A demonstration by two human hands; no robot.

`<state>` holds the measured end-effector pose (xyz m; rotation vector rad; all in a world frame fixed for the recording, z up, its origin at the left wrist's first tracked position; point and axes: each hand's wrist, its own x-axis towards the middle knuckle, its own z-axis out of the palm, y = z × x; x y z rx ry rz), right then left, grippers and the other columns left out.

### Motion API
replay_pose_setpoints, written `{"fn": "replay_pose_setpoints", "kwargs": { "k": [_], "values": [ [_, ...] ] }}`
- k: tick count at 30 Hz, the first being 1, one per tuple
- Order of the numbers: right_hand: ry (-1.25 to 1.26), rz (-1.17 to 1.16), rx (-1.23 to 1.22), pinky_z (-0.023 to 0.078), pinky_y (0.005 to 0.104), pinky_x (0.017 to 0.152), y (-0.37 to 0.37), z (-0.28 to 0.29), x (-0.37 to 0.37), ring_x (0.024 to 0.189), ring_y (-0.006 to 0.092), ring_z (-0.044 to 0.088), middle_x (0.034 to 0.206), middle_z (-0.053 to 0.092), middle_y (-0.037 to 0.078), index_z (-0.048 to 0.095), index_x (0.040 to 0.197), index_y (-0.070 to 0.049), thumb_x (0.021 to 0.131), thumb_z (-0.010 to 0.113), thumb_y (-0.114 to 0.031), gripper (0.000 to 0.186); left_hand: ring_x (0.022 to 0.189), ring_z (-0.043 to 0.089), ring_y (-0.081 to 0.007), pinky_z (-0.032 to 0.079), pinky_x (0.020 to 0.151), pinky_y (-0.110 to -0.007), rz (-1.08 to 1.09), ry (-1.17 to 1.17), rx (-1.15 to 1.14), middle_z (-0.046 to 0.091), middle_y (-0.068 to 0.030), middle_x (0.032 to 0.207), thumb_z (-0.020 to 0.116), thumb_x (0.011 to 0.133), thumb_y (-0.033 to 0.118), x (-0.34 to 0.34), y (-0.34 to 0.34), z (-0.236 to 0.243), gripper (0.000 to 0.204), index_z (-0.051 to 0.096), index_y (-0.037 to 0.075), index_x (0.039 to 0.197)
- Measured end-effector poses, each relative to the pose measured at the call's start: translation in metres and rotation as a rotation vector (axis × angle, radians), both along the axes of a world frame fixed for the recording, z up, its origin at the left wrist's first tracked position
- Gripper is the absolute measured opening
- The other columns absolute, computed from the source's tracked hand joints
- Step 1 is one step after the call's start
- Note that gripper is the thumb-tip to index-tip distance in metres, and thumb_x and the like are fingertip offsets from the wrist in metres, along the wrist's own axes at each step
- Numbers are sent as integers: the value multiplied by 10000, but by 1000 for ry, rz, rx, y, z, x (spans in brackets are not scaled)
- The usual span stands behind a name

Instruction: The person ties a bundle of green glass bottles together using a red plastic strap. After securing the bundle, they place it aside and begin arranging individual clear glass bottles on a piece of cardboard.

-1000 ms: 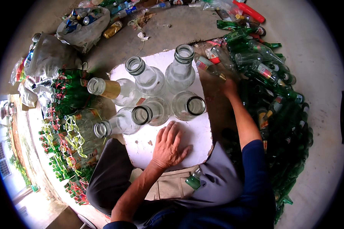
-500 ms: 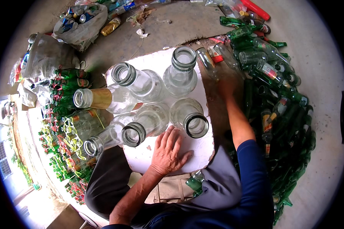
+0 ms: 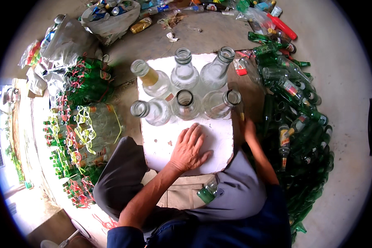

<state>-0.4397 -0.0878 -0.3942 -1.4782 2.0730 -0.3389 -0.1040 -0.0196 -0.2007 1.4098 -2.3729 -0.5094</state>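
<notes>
Several clear glass bottles (image 3: pixel 184 77) stand in two rows on a white board (image 3: pixel 186 159) in front of me. One at the back left has a gold neck label (image 3: pixel 149 78). My left hand (image 3: pixel 190 149) lies palm down on the board, fingers stretched out just short of the front row. Low beside the board's right edge, my right hand (image 3: pixel 247 131) is closed round the neck end of another clear glass bottle (image 3: pixel 239 105). That bottle is blurred and partly hidden behind the front-right one.
Loose green and clear bottles (image 3: pixel 295 124) pile up at my right. Bundles of bottles tied with coloured string (image 3: pixel 84 128) stand at my left. Farther off are a sack of cans (image 3: pixel 111 20) and a red cylinder (image 3: pixel 282 27). A green bottle (image 3: pixel 206 194) lies by my leg.
My right hand has drawn back toward me, bringing the clear bottle from beside the far right of the board. My left hand stays flat. The view has shifted, showing the standing bottles farther away.
</notes>
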Motion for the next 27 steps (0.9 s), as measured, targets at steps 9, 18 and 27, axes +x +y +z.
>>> {"fn": "replay_pose_setpoints", "kwargs": {
  "k": [9,18,27],
  "values": [
    [-503,-364,94,523,321,468,33,102,-4,534,182,671,681,659,90,646,831,37,972,639,-214,288,1464,380,-404,285,1204,-536,-20,2,-54,459,-264,1496,662,901,510,2,3,-3,701,550,-44,1316],
    [-228,-194,34,540,328,501,46,206,8,524,197,691,640,672,116,643,778,35,939,653,-229,309,1501,339,-391,266,1230,-506,-39,11,-53,426,-258,1540,647,910,502,5,8,-4,727,527,-53,1364],
    [6,-14,-245,514,388,564,54,324,33,534,256,664,620,668,142,661,774,32,887,730,-231,295,1559,265,-377,205,1274,-495,-39,-47,-50,325,-232,1651,604,945,515,9,37,-17,827,408,-50,1517]
  ]
}}
